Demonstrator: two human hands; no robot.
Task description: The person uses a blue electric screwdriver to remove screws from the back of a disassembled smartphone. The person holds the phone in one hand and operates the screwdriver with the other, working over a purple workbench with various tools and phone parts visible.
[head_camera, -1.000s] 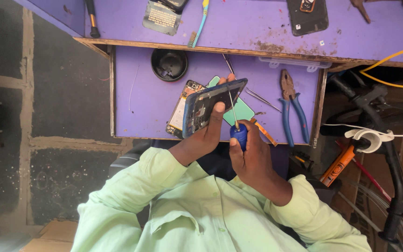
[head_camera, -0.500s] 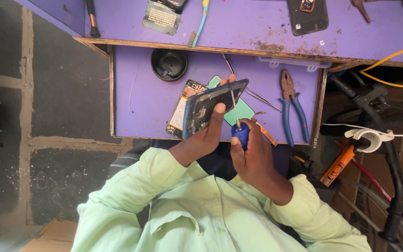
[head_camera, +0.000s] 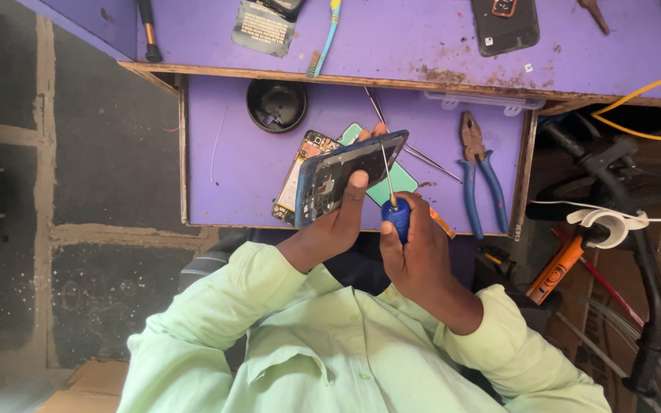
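Note:
My left hand point(head_camera: 337, 226) holds an opened dark phone body point(head_camera: 346, 176) tilted above a purple pull-out shelf point(head_camera: 231, 153), thumb pressed on its inner face. My right hand point(head_camera: 415, 252) grips a blue-handled screwdriver point(head_camera: 395, 213); its thin shaft points up to the phone's upper right part. Under the phone lie another opened phone with a yellowish battery point(head_camera: 300, 172) and a green back cover point(head_camera: 395, 182).
Blue-handled pliers point(head_camera: 480, 172), tweezers point(head_camera: 415, 149) and a black round lid point(head_camera: 278, 105) lie on the shelf. The upper purple desk point(head_camera: 422, 38) carries a dark phone point(head_camera: 504, 24), a toothbrush point(head_camera: 324, 38) and a packet point(head_camera: 263, 27). A bicycle frame point(head_camera: 636, 229) stands at right.
The phone and screwdriver have stayed in nearly the same place; the hands shifted only slightly.

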